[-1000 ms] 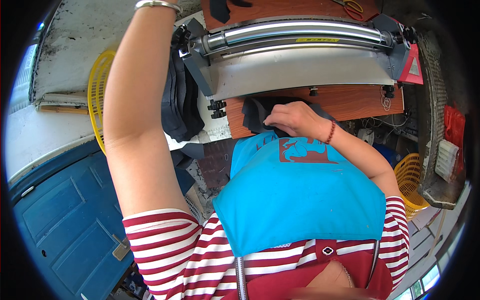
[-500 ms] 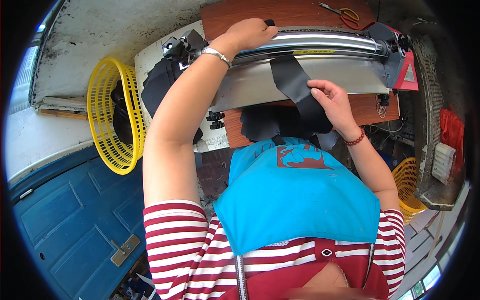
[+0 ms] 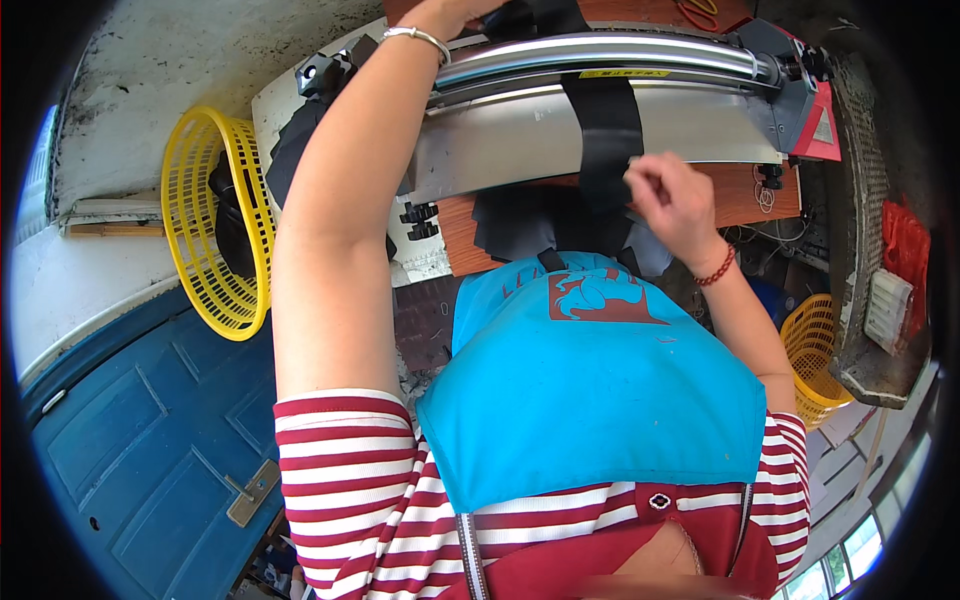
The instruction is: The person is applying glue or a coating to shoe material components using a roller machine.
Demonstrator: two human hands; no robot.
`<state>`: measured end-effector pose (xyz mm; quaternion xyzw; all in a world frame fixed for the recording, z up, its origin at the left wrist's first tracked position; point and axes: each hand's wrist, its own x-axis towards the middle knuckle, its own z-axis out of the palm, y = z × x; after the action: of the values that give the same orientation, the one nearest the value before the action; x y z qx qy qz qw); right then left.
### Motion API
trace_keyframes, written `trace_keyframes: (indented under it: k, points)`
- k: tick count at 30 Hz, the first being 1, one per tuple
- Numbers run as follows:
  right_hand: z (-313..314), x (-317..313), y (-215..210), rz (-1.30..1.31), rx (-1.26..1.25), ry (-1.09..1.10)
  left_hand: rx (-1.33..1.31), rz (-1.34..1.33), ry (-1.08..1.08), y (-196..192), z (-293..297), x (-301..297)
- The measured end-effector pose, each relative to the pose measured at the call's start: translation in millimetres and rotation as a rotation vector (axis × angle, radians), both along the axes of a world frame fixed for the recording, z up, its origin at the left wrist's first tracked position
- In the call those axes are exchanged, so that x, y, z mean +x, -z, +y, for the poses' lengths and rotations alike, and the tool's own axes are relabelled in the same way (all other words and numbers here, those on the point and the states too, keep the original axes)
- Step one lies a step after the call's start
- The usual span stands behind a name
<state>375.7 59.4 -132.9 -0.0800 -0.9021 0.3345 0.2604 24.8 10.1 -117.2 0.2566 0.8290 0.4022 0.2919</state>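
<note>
A black sheet strip (image 3: 610,130) lies over the metal plate (image 3: 500,150) of a roller machine, its far end running under the shiny roller (image 3: 600,52). Beside the strip's near right edge, my right hand (image 3: 676,205) hangs with its fingers curled in; nothing shows between them. My left arm reaches across the machine's left side. Beyond the roller my left hand (image 3: 460,12) is at black material (image 3: 545,14) coming out there; the picture's upper edge cuts off its fingers. More black pieces (image 3: 515,225) are piled in front of the plate.
Left of the machine stands a yellow basket (image 3: 185,220) with black material inside; black pieces (image 3: 290,150) lie between them. Orange-handled scissors (image 3: 698,12) rest on the far board. Another yellow basket (image 3: 808,340) is low on the right, near a concrete ledge (image 3: 850,300).
The strip now lies straighter across the plate, and more black material shows beyond the roller. My left hand has moved farther away and left. My right hand's fingers have curled and moved off the strip's face.
</note>
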Motion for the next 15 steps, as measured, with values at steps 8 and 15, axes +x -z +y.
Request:
trace_keyframes:
  k: [8, 15]
  points:
    - [-53, -13, 129, -0.419, 0.244, -0.204, 0.328, 0.093, -0.124, -90, -4, -26]
    - [-65, -34, 137, -0.849, 0.244, -0.534, 0.527, 0.211, -0.233, -139, -36, -26]
